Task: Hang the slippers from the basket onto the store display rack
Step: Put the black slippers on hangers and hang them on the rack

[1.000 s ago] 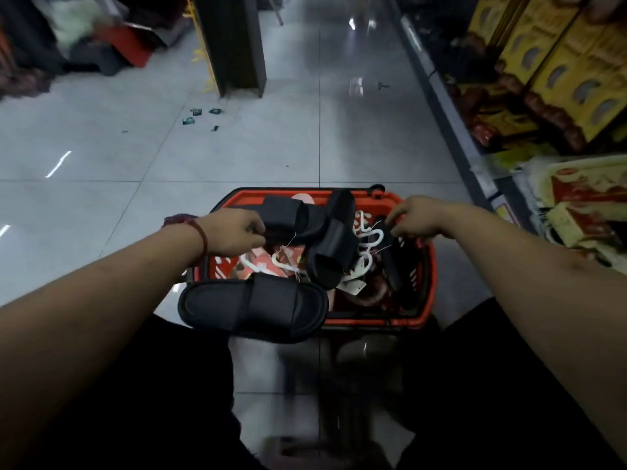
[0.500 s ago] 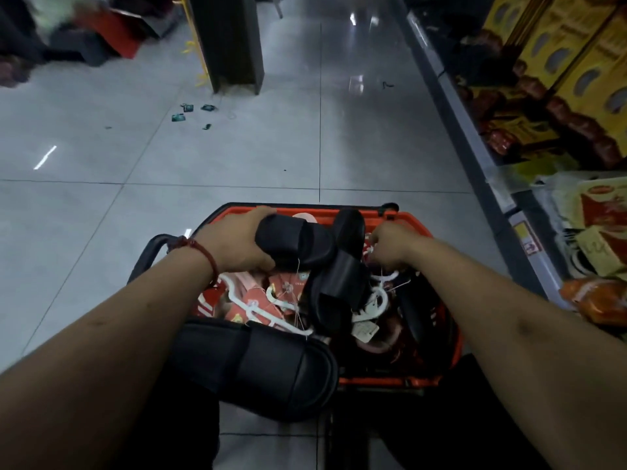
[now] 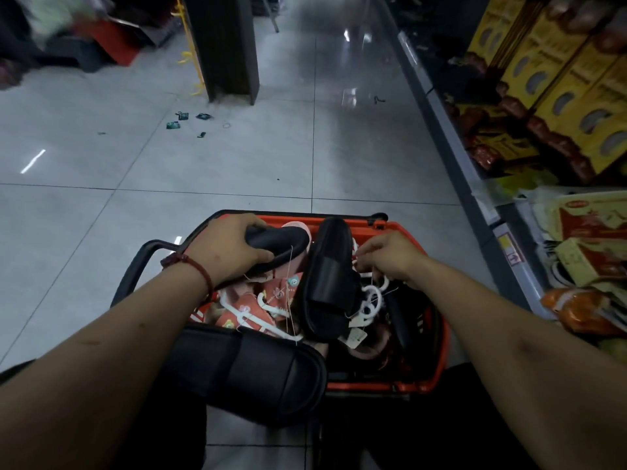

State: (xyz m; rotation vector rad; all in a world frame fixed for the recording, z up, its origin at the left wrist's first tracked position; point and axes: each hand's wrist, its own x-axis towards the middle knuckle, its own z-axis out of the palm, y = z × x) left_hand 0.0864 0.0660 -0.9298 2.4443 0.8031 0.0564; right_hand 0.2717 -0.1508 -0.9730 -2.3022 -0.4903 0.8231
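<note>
From the head view this looks like the picking-out step: the left hand [image 3: 230,252] grips a smooth, black, rubbery slipper [image 3: 278,244] over the red plastic basket [image 3: 437,334], and the right hand [image 3: 390,257] pinches the looped white hangers [image 3: 369,298] beside it. Next, I judge, the pair needs untangling (thin threads [image 3: 290,262] trail between them) before it is lifted out.

slippers [image 3: 329,283] in basket [image 3: 441,340], shelves [image 3: 543,96] right, pillar [image 3: 224,45] behind
</note>
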